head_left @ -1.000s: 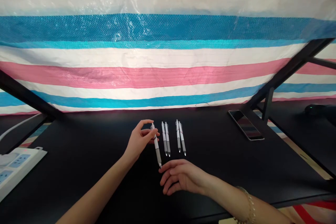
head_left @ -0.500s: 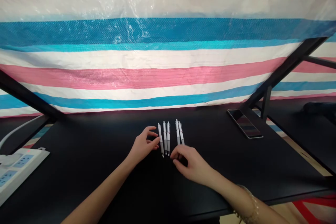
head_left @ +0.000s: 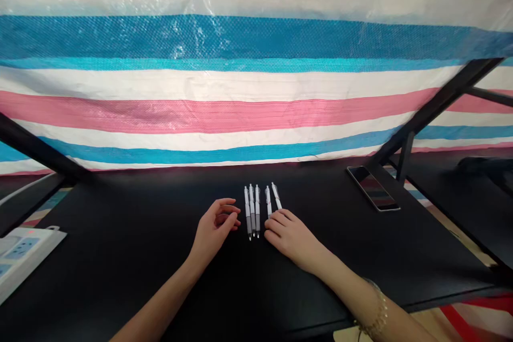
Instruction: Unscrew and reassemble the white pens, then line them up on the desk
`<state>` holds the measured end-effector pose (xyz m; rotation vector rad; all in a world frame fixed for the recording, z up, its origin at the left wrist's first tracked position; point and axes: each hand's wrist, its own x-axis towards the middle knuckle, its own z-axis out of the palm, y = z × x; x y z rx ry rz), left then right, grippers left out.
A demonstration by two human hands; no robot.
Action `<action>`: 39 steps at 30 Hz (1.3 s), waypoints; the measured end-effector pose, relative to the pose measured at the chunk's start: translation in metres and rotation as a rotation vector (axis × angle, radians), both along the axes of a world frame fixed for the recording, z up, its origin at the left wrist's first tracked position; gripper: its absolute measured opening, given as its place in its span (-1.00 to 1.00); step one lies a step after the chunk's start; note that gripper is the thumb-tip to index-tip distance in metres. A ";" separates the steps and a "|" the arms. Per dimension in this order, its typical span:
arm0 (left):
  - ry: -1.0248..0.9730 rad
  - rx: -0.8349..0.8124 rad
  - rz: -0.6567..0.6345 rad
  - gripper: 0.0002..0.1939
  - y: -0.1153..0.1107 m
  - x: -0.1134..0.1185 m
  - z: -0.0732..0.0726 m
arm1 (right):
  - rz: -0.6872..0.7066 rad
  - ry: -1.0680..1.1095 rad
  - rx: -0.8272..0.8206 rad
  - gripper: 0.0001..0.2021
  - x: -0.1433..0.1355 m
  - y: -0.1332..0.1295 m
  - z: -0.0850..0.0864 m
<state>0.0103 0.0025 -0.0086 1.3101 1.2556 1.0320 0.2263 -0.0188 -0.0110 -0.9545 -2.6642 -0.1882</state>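
Observation:
Three white click pens with grey grips stand side by side on the black table, the left pen point(head_left: 247, 214), the middle pen point(head_left: 252, 208) and the right pen point(head_left: 257, 208), tips toward me. Just left of them is my left hand point(head_left: 212, 227), fingers loosely bent and apart, holding nothing. Two more white pens lie to the right: one nearly straight point(head_left: 268, 200), the other slanted point(head_left: 276, 195). My right hand point(head_left: 292, 238) covers their lower ends with its fingers closed over them; the exact grip is hidden beneath the fingers.
A smartphone point(head_left: 372, 188) lies at the right rear of the black table point(head_left: 160, 256). At the left edge sits a white power strip point(head_left: 32, 262). Black slanted frame bars point(head_left: 436, 112) rise at both sides, before a striped plastic sheet point(head_left: 240, 117).
My right hand has moved up over the two right pens, whose tops now stand farther apart. The leftmost pen has straightened against its neighbours, and my left hand has drawn slightly left.

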 end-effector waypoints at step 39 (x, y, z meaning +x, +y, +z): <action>-0.458 -0.330 -0.020 -0.75 -0.003 0.003 0.005 | -0.227 1.004 -1.902 -0.68 -0.022 -0.036 -0.010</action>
